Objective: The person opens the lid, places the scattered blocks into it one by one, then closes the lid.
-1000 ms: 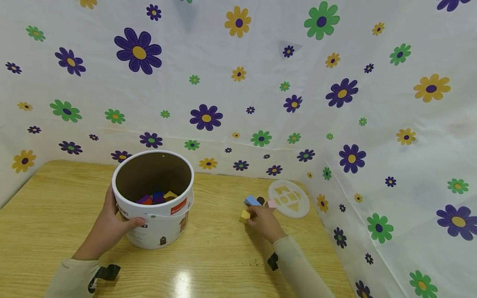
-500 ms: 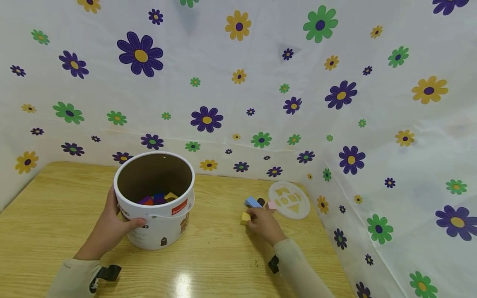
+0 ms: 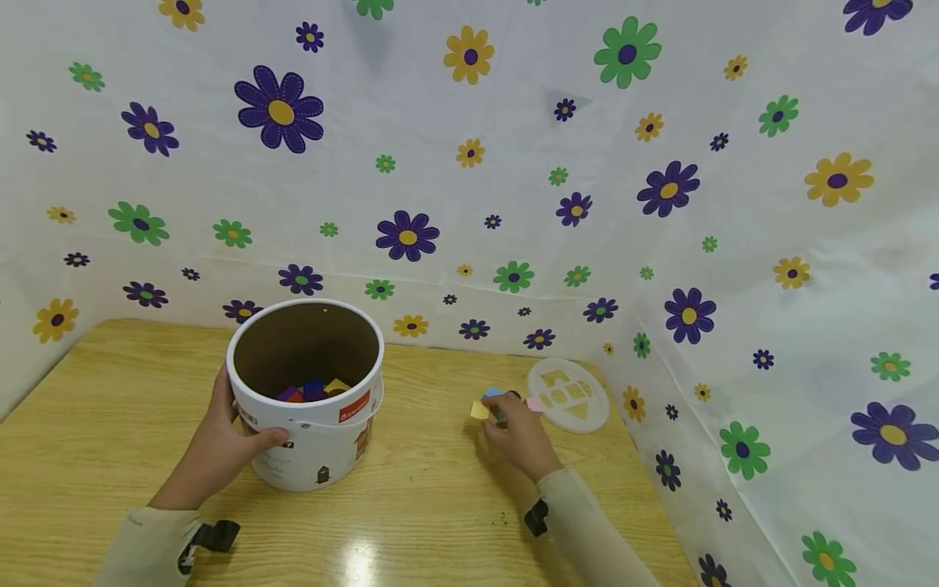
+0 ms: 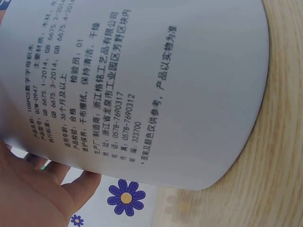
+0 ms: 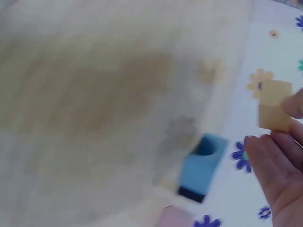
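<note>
A white bucket (image 3: 333, 444) with printed pictures stands on the table, and my left hand (image 3: 220, 444) grips its left side, thumb across the front. Colored toy blocks (image 3: 313, 390) lie at the bottom of it. Over on the right, my right hand (image 3: 522, 432) pinches a yellow block (image 5: 274, 104) between thumb and fingers, lifted off the tabletop. Right by that hand lie a blue block (image 5: 201, 165) with a curved notch, a pink block (image 3: 535, 404) and a dark block (image 3: 515, 395), partly hidden by the fingers in the head view.
A round white lid (image 3: 592, 412) with shaped cutouts lies flat at the back right of the wooden table (image 3: 425, 505). A flower-printed white sheet (image 3: 469, 204) hangs behind the table and along its right side.
My right hand has raised the yellow block from the table, a little up in the head view. The left hand keeps its grip on the bucket.
</note>
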A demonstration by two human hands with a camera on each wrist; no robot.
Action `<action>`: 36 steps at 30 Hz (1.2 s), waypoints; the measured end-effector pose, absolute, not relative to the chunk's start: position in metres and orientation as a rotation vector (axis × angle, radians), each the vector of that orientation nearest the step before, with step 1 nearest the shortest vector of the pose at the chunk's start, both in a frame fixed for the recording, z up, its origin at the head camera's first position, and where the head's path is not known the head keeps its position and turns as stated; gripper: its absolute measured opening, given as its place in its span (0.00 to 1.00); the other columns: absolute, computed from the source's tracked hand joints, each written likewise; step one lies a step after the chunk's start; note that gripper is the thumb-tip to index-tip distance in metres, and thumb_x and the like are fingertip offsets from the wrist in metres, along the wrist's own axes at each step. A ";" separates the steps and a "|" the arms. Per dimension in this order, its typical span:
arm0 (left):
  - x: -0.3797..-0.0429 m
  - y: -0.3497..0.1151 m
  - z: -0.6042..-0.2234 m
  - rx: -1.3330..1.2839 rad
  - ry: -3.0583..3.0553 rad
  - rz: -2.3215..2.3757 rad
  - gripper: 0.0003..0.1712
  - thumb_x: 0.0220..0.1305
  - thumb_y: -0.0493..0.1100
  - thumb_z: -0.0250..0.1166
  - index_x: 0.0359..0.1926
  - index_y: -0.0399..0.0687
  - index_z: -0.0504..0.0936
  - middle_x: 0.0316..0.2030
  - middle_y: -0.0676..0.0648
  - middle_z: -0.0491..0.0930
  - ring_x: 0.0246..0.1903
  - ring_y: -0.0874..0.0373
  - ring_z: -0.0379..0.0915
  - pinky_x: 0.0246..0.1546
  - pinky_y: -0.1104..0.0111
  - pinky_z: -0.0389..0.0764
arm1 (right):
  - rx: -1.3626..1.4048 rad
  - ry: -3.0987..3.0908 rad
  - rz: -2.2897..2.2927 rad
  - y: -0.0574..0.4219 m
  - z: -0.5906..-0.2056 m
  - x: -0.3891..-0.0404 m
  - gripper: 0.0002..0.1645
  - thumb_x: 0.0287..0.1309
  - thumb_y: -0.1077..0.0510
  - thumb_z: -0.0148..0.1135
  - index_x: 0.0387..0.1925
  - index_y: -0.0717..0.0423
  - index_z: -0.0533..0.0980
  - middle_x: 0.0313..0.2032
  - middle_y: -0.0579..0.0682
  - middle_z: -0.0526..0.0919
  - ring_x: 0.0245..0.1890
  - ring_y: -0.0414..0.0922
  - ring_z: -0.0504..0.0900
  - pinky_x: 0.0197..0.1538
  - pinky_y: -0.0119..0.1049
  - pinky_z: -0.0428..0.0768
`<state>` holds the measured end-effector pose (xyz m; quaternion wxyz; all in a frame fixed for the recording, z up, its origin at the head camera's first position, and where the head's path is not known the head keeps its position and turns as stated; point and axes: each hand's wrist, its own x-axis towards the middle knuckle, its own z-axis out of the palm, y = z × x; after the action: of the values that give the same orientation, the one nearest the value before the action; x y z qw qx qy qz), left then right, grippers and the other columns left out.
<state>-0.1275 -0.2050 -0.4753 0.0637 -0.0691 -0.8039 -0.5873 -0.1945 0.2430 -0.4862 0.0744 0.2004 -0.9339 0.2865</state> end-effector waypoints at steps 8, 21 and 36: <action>-0.127 -0.205 -0.476 -0.210 -2.424 -1.777 0.69 0.64 0.45 0.75 0.80 0.78 0.27 0.80 0.36 0.41 0.74 0.20 0.43 0.60 0.19 0.54 | 0.710 -2.602 0.950 0.208 -0.448 -0.201 0.17 0.68 0.63 0.67 0.56 0.59 0.78 0.53 0.54 0.82 0.51 0.50 0.85 0.53 0.42 0.88; -0.130 -0.204 -0.477 -0.177 -2.438 -1.788 0.69 0.65 0.46 0.75 0.79 0.83 0.26 0.81 0.38 0.39 0.76 0.23 0.40 0.63 0.20 0.51 | 0.952 -2.288 0.919 0.126 -0.386 -0.205 0.18 0.67 0.61 0.69 0.56 0.60 0.79 0.50 0.53 0.83 0.50 0.47 0.83 0.57 0.36 0.85; -0.129 -0.204 -0.477 -0.215 -2.408 -1.781 0.70 0.63 0.44 0.76 0.79 0.83 0.29 0.81 0.38 0.41 0.75 0.23 0.42 0.62 0.20 0.52 | 1.055 -2.196 1.011 0.077 -0.357 -0.202 0.15 0.64 0.60 0.72 0.50 0.60 0.81 0.50 0.51 0.83 0.52 0.45 0.81 0.61 0.29 0.80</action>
<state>-0.1294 -0.2038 -0.4765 0.0694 -0.0713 -0.8001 -0.5916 -0.2025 0.0773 -0.3567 0.2495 0.3874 -0.8062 0.3711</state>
